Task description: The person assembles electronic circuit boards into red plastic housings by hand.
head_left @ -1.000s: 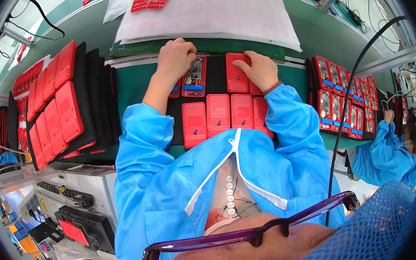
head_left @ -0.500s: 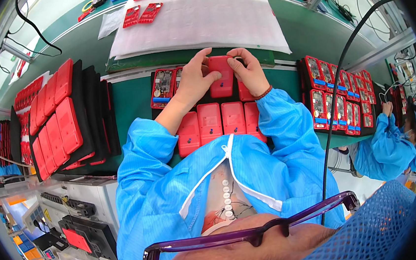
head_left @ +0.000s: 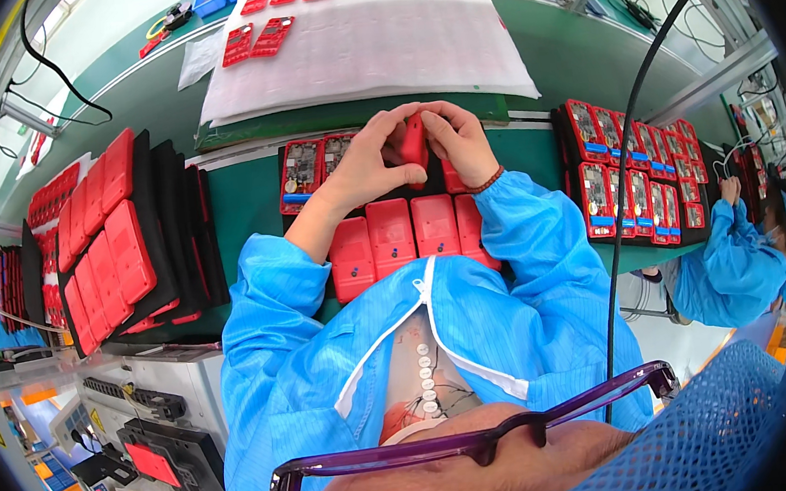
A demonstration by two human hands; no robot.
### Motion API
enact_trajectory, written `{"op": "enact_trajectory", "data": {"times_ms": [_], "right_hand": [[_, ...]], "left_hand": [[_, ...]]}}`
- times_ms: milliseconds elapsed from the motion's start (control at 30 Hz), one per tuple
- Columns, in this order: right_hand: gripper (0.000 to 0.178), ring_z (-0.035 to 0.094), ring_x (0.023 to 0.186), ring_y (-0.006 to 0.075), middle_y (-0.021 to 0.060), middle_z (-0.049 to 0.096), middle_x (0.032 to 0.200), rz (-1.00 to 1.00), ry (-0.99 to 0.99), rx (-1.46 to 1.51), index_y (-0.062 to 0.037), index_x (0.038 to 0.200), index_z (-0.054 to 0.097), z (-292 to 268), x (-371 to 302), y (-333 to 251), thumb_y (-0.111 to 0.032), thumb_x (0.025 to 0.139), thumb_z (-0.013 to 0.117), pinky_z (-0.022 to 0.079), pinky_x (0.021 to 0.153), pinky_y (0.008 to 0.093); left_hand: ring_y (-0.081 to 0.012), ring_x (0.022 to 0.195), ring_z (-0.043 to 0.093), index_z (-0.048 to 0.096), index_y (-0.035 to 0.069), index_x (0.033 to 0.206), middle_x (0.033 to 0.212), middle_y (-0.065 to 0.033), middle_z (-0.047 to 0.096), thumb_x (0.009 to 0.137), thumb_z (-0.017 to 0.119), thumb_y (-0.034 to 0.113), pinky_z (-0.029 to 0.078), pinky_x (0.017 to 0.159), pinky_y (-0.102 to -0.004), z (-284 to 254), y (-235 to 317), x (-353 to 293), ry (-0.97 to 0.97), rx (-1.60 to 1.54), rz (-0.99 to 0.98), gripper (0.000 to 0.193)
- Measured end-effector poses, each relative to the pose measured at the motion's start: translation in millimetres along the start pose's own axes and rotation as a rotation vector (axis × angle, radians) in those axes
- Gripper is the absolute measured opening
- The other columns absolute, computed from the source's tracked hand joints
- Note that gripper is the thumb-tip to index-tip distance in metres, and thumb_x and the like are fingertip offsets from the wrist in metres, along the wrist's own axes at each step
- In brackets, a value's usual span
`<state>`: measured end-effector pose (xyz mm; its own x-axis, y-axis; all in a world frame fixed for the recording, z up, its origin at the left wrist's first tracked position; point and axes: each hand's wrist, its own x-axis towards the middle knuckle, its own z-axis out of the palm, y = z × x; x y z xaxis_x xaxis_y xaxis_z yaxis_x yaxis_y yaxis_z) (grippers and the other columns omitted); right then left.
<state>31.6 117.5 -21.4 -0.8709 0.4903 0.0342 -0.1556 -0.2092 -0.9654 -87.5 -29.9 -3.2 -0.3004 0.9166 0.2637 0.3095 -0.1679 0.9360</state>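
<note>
Between my two hands a red plastic device case (head_left: 414, 143) stands tipped on its narrow side, held above the work surface. My left hand (head_left: 374, 156) curves around it, its thumb by the near end and its fingers at the far end. My right hand (head_left: 461, 144) pinches it from the right with thumb and fingers. Below lies a row of red case halves (head_left: 390, 230), face down, each with a small dark dot. Behind my left wrist, open red cases (head_left: 301, 169) show circuit boards and a blue strip. My right hand partly covers another red piece.
Black trays with red cases (head_left: 121, 269) lean in a stack at left. Open cases with boards (head_left: 599, 195) fill trays at right. Beyond, a white foam sheet (head_left: 357, 52) carries several red parts. A black cable (head_left: 633, 122) hangs at right, near a co-worker in blue (head_left: 731, 263).
The red case has turned from lying flat toward me to standing on its narrow side. My left fingers have come over to its far end, closer to my right hand.
</note>
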Motion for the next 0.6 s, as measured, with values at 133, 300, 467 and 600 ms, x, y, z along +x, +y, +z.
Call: {"op": "enact_trajectory", "data": {"times_ms": [133, 300, 467, 600], "right_hand": [[0.023, 0.056, 0.075, 0.0044, 0.0003, 0.065, 0.090, -0.073, 0.023, -0.018, -0.0006, 0.110, 0.063, -2.2, 2.8, 1.5, -0.019, 0.097, 0.059, 0.045, 0.062, 0.0193], [0.023, 0.060, 0.080, 0.0067, 0.0034, 0.067, 0.093, -0.124, 0.028, -0.087, 0.0007, 0.109, 0.064, 9.5, 0.1, 7.7, -0.019, 0.097, 0.060, 0.049, 0.067, 0.0208], [0.022, 0.061, 0.078, 0.0081, 0.0025, 0.067, 0.087, 0.045, -0.015, -0.080, 0.0005, 0.104, 0.067, -4.4, -5.6, -14.6, -0.019, 0.095, 0.062, 0.049, 0.065, 0.0222], [0.023, 0.058, 0.072, 0.0066, 0.0017, 0.066, 0.082, 0.051, -0.112, -0.222, 0.0009, 0.101, 0.070, -10.1, -7.7, -31.1, -0.020, 0.094, 0.063, 0.045, 0.060, 0.0212]], "left_hand": [[-0.0172, 0.106, 0.058, 0.046, 0.006, 0.138, 0.114, -0.0063, 0.054, 0.069, 0.083, 0.008, 0.054, 0.086, -0.0304, 0.9, 4.1, 1.2, -0.060, -0.011, -0.045, 0.078], [-0.0181, 0.098, 0.063, 0.056, 0.003, 0.122, 0.109, -0.0081, 0.061, 0.070, 0.080, 0.004, 0.054, 0.085, -0.0307, 7.7, -10.0, 1.1, 0.139, 0.100, 0.051, 0.058], [-0.0168, 0.089, 0.067, 0.061, 0.001, 0.109, 0.098, -0.0089, 0.067, 0.071, 0.079, 0.002, 0.054, 0.081, -0.0296, 3.4, -9.3, -0.6, 0.174, 0.084, -0.042, 0.042], [-0.0139, 0.094, 0.065, 0.059, 0.000, 0.112, 0.102, -0.0080, 0.067, 0.072, 0.074, -0.007, 0.054, 0.083, -0.0283, -5.6, -9.7, 2.3, 0.193, 0.010, -0.060, 0.043]]}}
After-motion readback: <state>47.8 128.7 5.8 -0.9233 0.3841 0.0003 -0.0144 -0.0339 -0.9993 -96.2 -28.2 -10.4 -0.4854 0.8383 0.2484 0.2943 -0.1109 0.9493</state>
